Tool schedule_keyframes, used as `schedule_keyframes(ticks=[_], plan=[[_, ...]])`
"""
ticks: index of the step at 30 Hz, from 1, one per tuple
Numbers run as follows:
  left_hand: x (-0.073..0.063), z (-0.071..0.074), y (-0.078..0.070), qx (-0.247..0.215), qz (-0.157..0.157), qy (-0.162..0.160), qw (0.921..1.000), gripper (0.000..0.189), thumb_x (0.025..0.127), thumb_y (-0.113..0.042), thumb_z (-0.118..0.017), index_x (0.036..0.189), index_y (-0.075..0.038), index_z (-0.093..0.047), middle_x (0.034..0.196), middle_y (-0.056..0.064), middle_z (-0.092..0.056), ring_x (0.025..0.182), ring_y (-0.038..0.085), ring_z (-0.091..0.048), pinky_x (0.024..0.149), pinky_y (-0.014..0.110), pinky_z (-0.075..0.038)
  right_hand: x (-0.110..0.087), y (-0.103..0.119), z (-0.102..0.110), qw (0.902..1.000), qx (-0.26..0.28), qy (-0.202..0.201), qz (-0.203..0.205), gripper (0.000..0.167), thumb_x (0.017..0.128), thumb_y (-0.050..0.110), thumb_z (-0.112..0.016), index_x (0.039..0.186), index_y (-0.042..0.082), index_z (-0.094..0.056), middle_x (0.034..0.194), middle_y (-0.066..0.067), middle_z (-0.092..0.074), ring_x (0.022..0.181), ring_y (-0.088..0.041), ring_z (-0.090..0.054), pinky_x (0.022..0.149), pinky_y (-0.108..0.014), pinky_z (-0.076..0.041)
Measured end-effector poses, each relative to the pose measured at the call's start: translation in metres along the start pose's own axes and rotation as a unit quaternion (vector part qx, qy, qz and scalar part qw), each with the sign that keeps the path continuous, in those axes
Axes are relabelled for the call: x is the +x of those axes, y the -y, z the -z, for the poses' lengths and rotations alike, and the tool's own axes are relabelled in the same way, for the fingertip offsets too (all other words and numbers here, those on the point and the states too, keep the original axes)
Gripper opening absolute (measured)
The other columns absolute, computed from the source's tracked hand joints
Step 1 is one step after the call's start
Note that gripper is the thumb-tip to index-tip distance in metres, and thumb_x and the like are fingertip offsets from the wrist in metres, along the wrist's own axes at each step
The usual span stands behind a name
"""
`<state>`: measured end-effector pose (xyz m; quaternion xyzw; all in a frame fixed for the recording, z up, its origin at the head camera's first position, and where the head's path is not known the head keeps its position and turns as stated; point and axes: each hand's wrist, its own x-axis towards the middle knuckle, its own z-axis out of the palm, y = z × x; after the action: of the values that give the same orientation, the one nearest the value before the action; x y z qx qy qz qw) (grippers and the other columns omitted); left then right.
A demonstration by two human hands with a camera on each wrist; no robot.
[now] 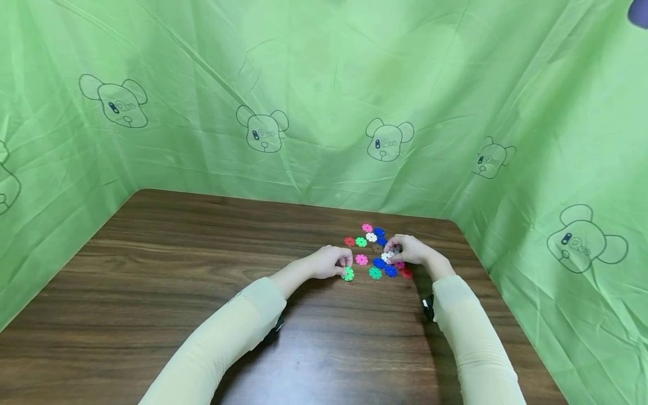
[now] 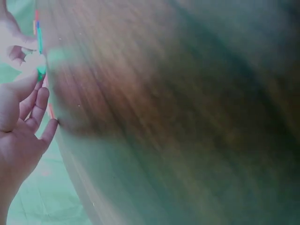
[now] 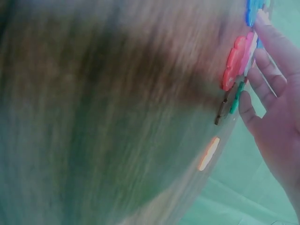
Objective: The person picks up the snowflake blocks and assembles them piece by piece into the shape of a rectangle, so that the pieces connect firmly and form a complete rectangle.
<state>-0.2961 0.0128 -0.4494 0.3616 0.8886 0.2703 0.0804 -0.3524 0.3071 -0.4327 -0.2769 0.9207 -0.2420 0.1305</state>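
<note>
In the head view my left hand [image 1: 329, 262] pinches a light green notched plastic disc [image 1: 348, 274] at its upper edge, near the left of a loose group of such discs. The left wrist view shows the left hand [image 2: 23, 126] with thumb and forefinger meeting at the bright disc. My right hand [image 1: 409, 249] is over the right of the group, thumb and forefinger around a white disc [image 1: 387, 257]. Blue discs [image 1: 391, 271] lie just below it. From the right wrist, the other fingers of the right hand [image 3: 276, 103] spread beside a red disc [image 3: 233, 63].
A pink disc [image 1: 361, 259] and a teal disc [image 1: 375, 273] lie between the hands. Farther back are red [image 1: 350, 241], green [image 1: 361, 242], brown [image 1: 377, 248] and more discs. Green curtains [image 1: 314, 84] hang around the wooden table [image 1: 177, 264].
</note>
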Motion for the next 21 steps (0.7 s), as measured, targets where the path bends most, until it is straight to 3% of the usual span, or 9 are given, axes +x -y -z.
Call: schedule_keyframes(ticks=[4,8,15,21], plan=[[-0.004,0.000,-0.002,-0.023,-0.004,-0.012,0.9997,0.012,0.087,-0.013,-0.069,0.089,-0.017,-0.058,0.086,-0.005,-0.061,0.085,0.009,-0.056,0.080,0.025,-0.045,-0.001,-0.003,-0.001,0.9998,0.020,0.008,-0.002,0.024,0.079,0.022,-0.078,0.090,0.007,-0.063,0.086,-0.006,-0.054,0.069,-0.014,-0.054,0.066,-0.027,-0.044],[-0.010,0.002,-0.003,-0.034,-0.016,-0.032,0.9988,0.012,0.085,-0.013,-0.070,0.088,-0.015,-0.058,0.084,-0.003,-0.063,0.083,0.010,-0.057,0.079,0.026,-0.046,0.000,-0.002,-0.002,0.9986,0.039,0.009,-0.035,0.029,0.078,0.017,-0.078,0.091,0.005,-0.055,0.083,-0.005,-0.054,0.066,-0.015,-0.054,0.064,-0.029,-0.046],[-0.026,0.010,-0.003,-0.036,-0.030,-0.061,0.9970,0.009,0.084,-0.012,-0.071,0.088,-0.015,-0.063,0.079,-0.005,-0.063,0.079,0.007,-0.057,0.074,0.023,-0.047,0.001,0.006,-0.003,0.9984,0.026,-0.023,-0.044,0.028,0.078,0.014,-0.078,0.090,0.006,-0.054,0.076,-0.002,-0.058,0.070,-0.015,-0.052,0.065,-0.027,-0.044],[-0.042,0.024,-0.005,-0.050,-0.018,-0.089,0.9946,0.006,0.084,-0.012,-0.070,0.088,-0.016,-0.068,0.075,-0.009,-0.063,0.072,0.003,-0.056,0.069,0.021,-0.047,-0.005,0.019,-0.002,0.9950,0.063,-0.072,-0.027,0.019,0.084,0.009,-0.071,0.095,0.006,-0.055,0.081,-0.005,-0.059,0.073,-0.016,-0.056,0.063,-0.026,-0.048]])
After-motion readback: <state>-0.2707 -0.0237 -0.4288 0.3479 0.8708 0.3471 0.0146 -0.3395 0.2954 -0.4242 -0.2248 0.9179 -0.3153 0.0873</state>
